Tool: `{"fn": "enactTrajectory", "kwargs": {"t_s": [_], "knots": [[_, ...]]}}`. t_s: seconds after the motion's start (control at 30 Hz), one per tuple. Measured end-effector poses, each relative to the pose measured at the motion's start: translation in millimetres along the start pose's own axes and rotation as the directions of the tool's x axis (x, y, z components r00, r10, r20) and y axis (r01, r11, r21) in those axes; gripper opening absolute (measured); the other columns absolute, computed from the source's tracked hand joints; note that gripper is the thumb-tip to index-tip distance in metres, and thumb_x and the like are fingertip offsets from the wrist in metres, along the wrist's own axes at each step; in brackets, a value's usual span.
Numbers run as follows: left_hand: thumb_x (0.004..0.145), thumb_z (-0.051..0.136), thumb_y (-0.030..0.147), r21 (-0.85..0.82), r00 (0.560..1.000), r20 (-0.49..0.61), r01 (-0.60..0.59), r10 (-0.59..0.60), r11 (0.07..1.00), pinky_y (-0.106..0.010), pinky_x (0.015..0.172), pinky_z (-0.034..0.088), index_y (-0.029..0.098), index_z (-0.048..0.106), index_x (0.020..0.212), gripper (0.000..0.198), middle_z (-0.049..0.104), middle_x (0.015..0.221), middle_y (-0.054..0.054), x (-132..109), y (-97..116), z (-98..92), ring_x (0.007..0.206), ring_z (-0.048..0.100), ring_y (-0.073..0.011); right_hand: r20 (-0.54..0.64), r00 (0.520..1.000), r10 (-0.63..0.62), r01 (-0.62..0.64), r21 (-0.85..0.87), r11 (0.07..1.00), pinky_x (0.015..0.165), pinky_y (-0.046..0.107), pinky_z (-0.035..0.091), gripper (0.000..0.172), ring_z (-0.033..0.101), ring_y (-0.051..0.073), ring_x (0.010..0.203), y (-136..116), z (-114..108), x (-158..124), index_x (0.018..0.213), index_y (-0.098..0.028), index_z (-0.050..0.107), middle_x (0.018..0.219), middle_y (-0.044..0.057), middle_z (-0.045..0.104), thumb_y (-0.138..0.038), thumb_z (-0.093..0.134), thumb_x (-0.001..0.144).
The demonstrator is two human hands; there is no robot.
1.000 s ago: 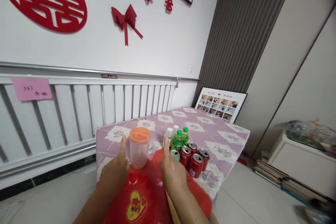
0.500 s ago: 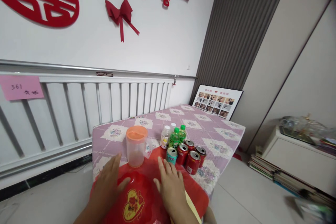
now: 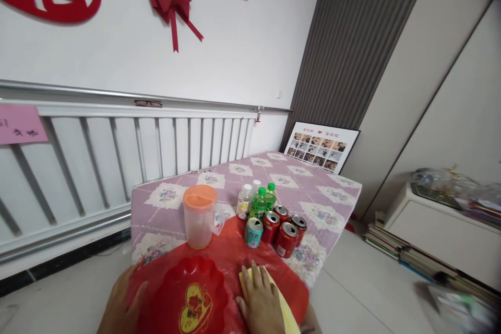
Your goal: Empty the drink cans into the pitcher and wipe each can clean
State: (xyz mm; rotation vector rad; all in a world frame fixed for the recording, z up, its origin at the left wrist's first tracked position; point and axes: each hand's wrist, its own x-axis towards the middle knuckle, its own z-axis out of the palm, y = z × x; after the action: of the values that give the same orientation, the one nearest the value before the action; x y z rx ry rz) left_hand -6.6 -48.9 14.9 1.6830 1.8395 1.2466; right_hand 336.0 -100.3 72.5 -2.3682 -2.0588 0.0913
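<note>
My right hand point(image 3: 260, 300) lies flat on a folded yellow cloth point(image 3: 285, 307), its fingers stretched out over the cloth's upper end. At the left edge of the red plastic sheet point(image 3: 231, 245) is my left hand point(image 3: 121, 300), open with the thumb apart, holding nothing. Between the hands sits a scalloped red tray point(image 3: 215, 287) with a gold heart design, partly cut off by the bottom of the view. A clear pitcher point(image 3: 198, 227) with an orange lid stands behind the tray.
Right of the pitcher are a teal can point(image 3: 254, 234), several red cans point(image 3: 286, 242), and bottles with green caps point(image 3: 258, 206) and white caps point(image 3: 244, 203). A floral cloth point(image 3: 274, 180) covers the table. Behind it is a white radiator point(image 3: 168, 148); a photo board point(image 3: 323, 146) leans at the far end.
My left hand has moved left and down, away from above the tray. My right hand has come down onto the yellow cloth, which shows more now. The view has shifted slightly.
</note>
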Motion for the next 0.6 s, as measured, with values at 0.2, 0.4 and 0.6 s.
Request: {"fn": "enactTrajectory", "kwargs": {"t_s": [0.2,0.4,0.6], "knots": [[0.082,0.047,0.045,-0.126,0.976,0.176,0.156,-0.132,0.980,-0.036,0.095,0.052,0.021,0.062,0.118,0.046,0.067,0.123,-0.006,16.3,45.4,6.9,0.114,0.062,-0.0265,-0.028,0.999,-0.028,0.026,-0.057,0.998,0.107,0.051,0.035,0.054,0.031,0.034,0.141,1.6,3.5,2.9,0.139,-0.028,0.049,0.152,0.009,0.039,-0.031,0.050,0.085],[0.078,0.044,0.036,-0.105,0.965,0.226,0.158,-0.131,0.982,-0.039,0.107,0.043,0.020,0.068,0.106,0.040,0.069,0.121,-0.005,24.8,20.2,16.9,0.125,0.055,-0.0259,-0.072,0.996,-0.055,0.045,-0.135,0.990,0.103,0.050,0.040,0.051,0.036,0.035,0.138,3.8,12.3,5.2,0.138,-0.027,0.051,0.150,0.011,0.041,-0.033,0.049,0.088],[0.079,0.045,0.035,-0.171,0.956,0.196,0.252,-0.218,0.953,-0.037,0.102,0.046,0.017,0.064,0.115,0.044,0.068,0.123,-0.008,29.8,-4.2,8.7,0.117,0.061,-0.0253,-0.087,0.995,-0.056,0.037,-0.204,0.978,0.102,0.049,0.041,0.050,0.037,0.035,0.138,5.1,17.9,8.6,0.138,-0.028,0.052,0.151,0.009,0.041,-0.037,0.048,0.089]]}}
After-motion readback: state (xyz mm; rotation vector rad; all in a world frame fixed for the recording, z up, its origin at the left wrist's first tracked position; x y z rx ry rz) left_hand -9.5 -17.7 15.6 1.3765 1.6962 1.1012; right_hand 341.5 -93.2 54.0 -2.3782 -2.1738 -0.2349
